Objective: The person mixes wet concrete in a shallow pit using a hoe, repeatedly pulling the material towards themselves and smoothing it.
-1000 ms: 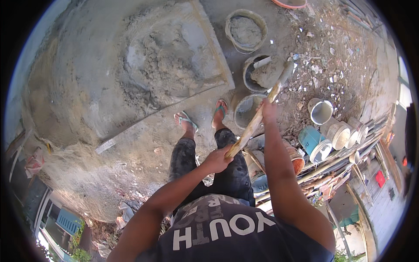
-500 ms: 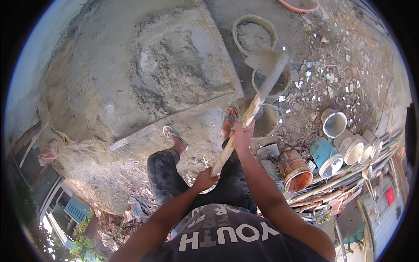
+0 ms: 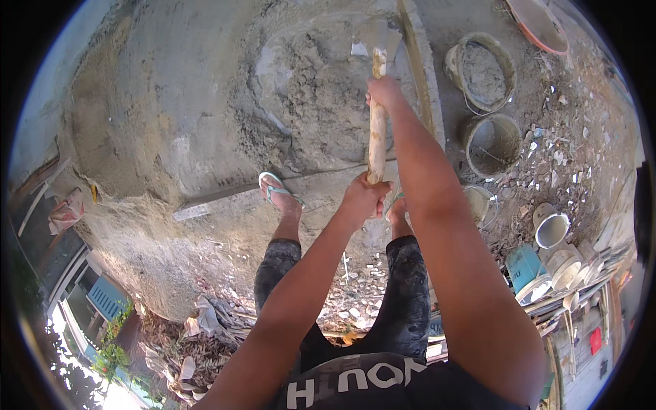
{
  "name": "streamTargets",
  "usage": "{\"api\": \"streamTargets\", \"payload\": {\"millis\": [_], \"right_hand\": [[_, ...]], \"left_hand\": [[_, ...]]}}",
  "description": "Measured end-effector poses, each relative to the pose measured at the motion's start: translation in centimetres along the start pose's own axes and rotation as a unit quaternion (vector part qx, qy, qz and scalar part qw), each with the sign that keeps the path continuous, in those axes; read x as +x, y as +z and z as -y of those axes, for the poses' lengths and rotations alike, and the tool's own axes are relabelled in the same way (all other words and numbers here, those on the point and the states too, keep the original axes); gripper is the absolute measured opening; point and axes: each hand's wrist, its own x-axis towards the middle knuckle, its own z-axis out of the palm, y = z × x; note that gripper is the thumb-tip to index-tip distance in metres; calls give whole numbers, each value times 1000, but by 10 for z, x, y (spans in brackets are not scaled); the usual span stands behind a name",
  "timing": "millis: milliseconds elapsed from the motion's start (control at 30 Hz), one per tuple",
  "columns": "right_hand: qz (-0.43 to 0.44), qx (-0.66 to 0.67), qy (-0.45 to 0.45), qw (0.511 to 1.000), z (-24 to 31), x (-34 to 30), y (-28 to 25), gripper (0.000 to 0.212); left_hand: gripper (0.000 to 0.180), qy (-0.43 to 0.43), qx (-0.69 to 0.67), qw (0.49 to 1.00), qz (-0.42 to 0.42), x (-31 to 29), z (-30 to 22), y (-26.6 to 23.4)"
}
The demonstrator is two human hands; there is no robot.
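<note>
My left hand [image 3: 364, 199] is closed round the near end of a hoe's wooden handle. Farther up the same hoe [image 3: 377, 140], my right hand [image 3: 385, 93] wraps the shaft close to the head. The metal blade reaches over the right part of a heap of wet grey mortar [image 3: 318, 102]; whether its edge touches the mix is hard to make out. The heap lies in a shallow mixing bed, bordered by a board [image 3: 222, 203] on the near side and another board [image 3: 422, 75] on the right. My sandalled feet stand at the near border.
Right of the bed stand a mortar-filled bucket [image 3: 486, 76], a second bucket [image 3: 491, 146] and a third [image 3: 480, 203] partly behind my right arm. An orange-rimmed basin [image 3: 543, 29] lies beyond. A teal bucket [image 3: 525, 268] and several pale ones sit by stacked poles. Rubble covers the ground.
Both hands have swung the hoe forward and left, from above the buckets to over the mortar heap. My view has shifted left, and both arms now reach farther out.
</note>
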Motion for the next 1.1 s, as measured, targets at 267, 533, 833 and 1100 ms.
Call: {"api": "streamTargets", "payload": {"millis": [267, 533, 833, 1100], "right_hand": [[54, 172, 155, 971, -59, -93, 94, 28], [135, 250, 121, 951, -21, -116, -52, 19], [110, 369, 141, 912, 1, -258, -234, 14], [-110, 252, 69, 959, -31, -349, -273, 18]], "left_hand": [[23, -144, 17, 986, -76, -141, -38, -56], [19, -68, -212, 972, 70, -183, -90, 91], [27, -96, -200, 960, 172, -308, -84, 247], [47, -175, 41, 953, 244, -302, 12, 179]]}}
